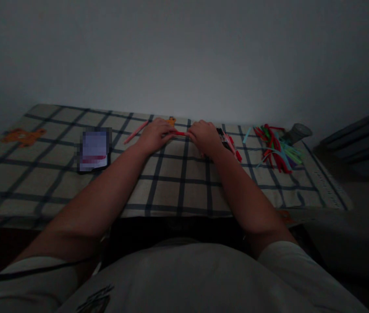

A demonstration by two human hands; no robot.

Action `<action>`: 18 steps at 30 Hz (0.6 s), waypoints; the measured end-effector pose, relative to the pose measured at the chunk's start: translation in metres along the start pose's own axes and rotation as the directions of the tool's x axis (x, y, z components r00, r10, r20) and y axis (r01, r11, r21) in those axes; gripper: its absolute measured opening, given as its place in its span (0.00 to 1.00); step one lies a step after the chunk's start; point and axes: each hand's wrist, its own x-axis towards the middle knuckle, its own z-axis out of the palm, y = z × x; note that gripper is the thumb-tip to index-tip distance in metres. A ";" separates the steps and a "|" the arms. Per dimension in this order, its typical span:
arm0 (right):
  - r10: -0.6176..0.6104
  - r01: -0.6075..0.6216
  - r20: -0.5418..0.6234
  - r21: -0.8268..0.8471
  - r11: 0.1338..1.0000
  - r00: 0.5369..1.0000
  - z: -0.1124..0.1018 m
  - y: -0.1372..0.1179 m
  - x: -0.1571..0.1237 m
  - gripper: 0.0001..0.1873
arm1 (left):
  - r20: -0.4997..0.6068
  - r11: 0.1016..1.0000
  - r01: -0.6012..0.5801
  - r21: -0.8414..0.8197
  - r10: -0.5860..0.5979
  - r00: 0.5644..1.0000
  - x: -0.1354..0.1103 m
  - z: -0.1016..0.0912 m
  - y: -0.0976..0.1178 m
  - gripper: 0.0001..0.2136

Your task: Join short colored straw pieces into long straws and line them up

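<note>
Both my hands rest on the far part of a checked tablecloth (171, 182). My left hand (155, 134) and my right hand (206, 135) are closed, fingertips facing each other, and pinch the two ends of a thin red strip (180, 133) that spans the gap between them. A pink strip (135, 132) lies on the cloth just left of my left hand. Several red and pink strips (233, 148) lie right beside my right hand, partly hidden by it.
A loose heap of red, green and blue strips (277, 150) lies at the right, with a grey jar (297, 131) behind it. A blurred phone-like object (93, 150) lies at the left. An orange bear print (23, 136) marks the far left. The wall stands behind.
</note>
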 end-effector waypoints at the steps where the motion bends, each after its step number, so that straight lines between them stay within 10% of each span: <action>1: 0.003 -0.003 0.007 -0.003 1.000 1.000 0.000 -0.001 0.000 0.22 | -0.002 1.000 -0.004 0.005 0.004 1.000 0.000 0.000 0.000 0.13; 18: 0.041 -0.039 -0.030 0.055 0.998 0.999 -0.007 -0.001 0.000 0.18 | -0.025 0.999 0.051 -0.004 -0.051 0.998 -0.001 0.001 -0.001 0.13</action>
